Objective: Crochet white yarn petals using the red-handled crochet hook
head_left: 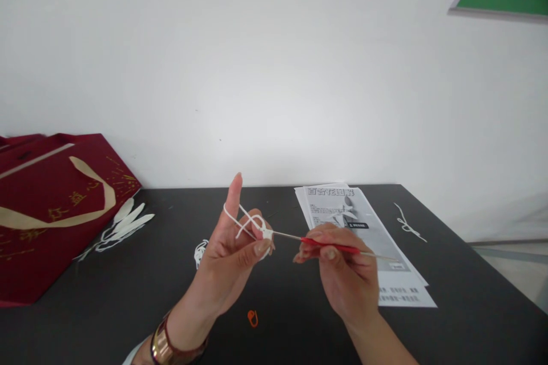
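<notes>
My left hand (233,251) pinches a small piece of white crochet work (267,234) between thumb and fingers. White yarn (232,217) runs from it and loops around the raised index finger. In my right hand (346,274) is a crochet hook (329,245) with a red grip and metal shaft, held level and pointing left. The hook's tip meets the white work at my left fingertips; the stitch itself is too small to make out. Behind my left wrist lies a bundle of white yarn (200,253). An orange stitch marker (253,318) rests on the table between my forearms.
Printed sheets (368,217) lie behind my right hand on the black table (171,274). A dark red gift bag (55,205) with a beige ribbon stands at the left, white crocheted petals (124,225) beside it. A short knotted white yarn piece (409,225) lies at the right. A white wall (274,68) rises behind.
</notes>
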`<state>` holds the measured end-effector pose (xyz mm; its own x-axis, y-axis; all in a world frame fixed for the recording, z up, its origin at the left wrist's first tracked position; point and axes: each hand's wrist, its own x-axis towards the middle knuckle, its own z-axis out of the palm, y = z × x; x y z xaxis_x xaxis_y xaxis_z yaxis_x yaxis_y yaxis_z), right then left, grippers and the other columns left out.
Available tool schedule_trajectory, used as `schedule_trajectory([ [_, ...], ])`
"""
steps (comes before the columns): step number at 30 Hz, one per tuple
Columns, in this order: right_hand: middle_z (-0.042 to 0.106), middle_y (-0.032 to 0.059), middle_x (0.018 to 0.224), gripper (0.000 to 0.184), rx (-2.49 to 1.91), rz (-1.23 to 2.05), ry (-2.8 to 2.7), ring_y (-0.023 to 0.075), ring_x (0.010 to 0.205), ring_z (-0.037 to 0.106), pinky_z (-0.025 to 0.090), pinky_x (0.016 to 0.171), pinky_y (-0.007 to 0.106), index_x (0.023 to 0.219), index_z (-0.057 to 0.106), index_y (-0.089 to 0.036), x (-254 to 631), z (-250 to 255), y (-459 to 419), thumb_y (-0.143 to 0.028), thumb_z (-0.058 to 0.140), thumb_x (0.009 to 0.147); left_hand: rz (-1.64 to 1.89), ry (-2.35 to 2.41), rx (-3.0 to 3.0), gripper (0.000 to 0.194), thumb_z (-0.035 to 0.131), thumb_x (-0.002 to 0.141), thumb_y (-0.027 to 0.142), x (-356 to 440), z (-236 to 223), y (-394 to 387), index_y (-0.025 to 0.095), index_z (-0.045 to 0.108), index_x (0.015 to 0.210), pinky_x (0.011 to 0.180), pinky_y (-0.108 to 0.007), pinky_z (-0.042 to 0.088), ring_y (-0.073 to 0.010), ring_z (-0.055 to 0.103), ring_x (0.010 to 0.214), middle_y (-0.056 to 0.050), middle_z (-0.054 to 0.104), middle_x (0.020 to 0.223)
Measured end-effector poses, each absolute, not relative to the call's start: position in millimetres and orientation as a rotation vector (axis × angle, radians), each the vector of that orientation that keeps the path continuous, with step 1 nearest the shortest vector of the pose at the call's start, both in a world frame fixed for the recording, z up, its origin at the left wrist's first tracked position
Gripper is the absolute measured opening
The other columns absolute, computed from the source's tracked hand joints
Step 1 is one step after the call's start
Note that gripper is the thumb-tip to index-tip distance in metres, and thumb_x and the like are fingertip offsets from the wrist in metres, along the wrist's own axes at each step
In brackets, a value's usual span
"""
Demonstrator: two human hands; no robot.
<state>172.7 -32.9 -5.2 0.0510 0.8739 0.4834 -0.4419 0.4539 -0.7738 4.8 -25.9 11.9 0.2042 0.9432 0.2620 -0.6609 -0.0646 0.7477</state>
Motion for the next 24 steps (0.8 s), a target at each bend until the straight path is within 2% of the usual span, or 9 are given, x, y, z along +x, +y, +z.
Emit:
schedule_trajectory([
  [7,0.070,0.0055,0.080,0.011,-0.472,1.090,-1.145,0.0178,0.068,0.068,0.060,0.057,0.031,0.094,0.077,-0.024,173.9,-5.2,-32.4,-0.025,0.068,0.088,1.308,0.348,1.087,0.079,0.066,0.084,0.010,1.9,11.3,-21.3,0.046,0.034,0.146,0.065,-0.022,0.046,-0.0102,0.053,0.072,0.002,0.053,0.084],
  [12,0.070,0.0058,0.080,0.012,-0.465,1.092,-1.178,0.0179,0.068,0.068,0.060,0.057,0.032,0.095,0.076,-0.023,173.5,-4.4,-32.0,-0.024,0.067,0.088,1.357,0.346,1.130,0.075,0.064,0.085,0.008,-1.0,9.7,-18.9,0.043,0.037,0.145,0.066,-0.022,0.044,-0.0103,0.051,0.071,0.003,0.053,0.076],
  [18,0.069,0.0049,0.080,0.011,-0.449,1.107,-1.186,0.0166,0.067,0.068,0.061,0.059,0.030,0.095,0.076,-0.022,175.5,-4.1,-31.9,-0.023,0.067,0.089,1.393,0.387,1.052,0.078,0.068,0.081,0.007,-4.5,13.3,-22.0,0.043,0.041,0.144,0.062,-0.021,0.041,-0.0113,0.050,0.071,0.004,0.053,0.071],
  [24,0.071,0.0058,0.083,0.011,-0.444,1.083,-1.241,0.0180,0.067,0.070,0.060,0.059,0.032,0.094,0.077,-0.023,181.1,-3.5,-29.6,-0.023,0.068,0.088,1.371,0.462,1.002,0.087,0.072,0.076,0.009,-4.9,17.7,-25.6,0.040,0.034,0.148,0.059,-0.020,0.041,-0.0116,0.051,0.067,0.004,0.054,0.069],
])
